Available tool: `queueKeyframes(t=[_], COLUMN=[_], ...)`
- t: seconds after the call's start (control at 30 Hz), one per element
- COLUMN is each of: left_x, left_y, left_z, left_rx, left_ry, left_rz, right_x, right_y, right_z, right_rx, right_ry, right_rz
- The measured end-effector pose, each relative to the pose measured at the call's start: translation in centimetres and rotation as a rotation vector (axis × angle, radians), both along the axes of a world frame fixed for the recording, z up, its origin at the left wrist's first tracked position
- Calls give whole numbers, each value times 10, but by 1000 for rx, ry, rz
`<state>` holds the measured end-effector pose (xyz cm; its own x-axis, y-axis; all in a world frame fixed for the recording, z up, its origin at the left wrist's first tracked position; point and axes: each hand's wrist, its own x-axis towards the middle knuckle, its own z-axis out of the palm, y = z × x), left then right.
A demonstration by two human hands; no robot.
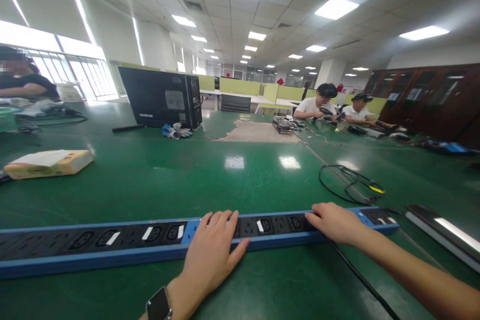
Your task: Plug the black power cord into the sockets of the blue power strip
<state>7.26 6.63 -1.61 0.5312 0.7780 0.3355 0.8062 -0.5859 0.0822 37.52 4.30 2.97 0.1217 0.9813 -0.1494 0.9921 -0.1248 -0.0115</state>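
Note:
A long blue power strip [112,242] with black sockets lies across the green table [232,180] near its front edge. My left hand [212,255] rests flat on the strip's middle, fingers stretched out over the sockets, a smartwatch [159,305] on the wrist. My right hand [335,222] lies on the strip further right, fingers curled down onto its top. A black cable [360,280] runs from under my right hand toward me.
A coiled black cable [348,182] lies behind the strip's right end. A second long strip [442,232] sits at the right. A tissue box [48,164] is at the left, a black computer case [161,97] at the back. Other people sit at the far left and far right.

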Motion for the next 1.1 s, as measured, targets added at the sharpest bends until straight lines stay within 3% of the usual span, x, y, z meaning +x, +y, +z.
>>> queueKeyframes(t=[0.13, 0.23, 0.33, 0.4, 0.47, 0.57, 0.7, 0.87, 1.1], left_x=[-1, -1, -1, -1, -1, -1, 0, 0, 0], left_y=[-1, -1, -1, -1, -2, -2, -3, -2, -2], left_z=[-1, -1, 0, 1, 2, 2, 1, 0, 0], left_rx=[13, 20, 11, 2, -1, -5, -12, -14, -13], left_ry=[-13, -21, -19, -19, -24, -27, -29, -33, -52], left_rz=[-10, -8, -7, -6, -2, 2, -2, -5, -5], right_x=[0, 0, -7, -17, -29, -45, -62, -95, -125], right_y=[1, 2, 3, 4, 8, 18, 31, 36, 42], right_z=[8, 33, 64, 75, 72, 51, 31, 33, 19], right_rx=[-9, 43, 191, 167, 39, -70, -62, -52, -20], right_ry=[-2, 42, 316, 549, 690, 704, 669, 562, 326], right_rz=[-7, -3, -34, -113, -121, -60, 37, 203, 175])
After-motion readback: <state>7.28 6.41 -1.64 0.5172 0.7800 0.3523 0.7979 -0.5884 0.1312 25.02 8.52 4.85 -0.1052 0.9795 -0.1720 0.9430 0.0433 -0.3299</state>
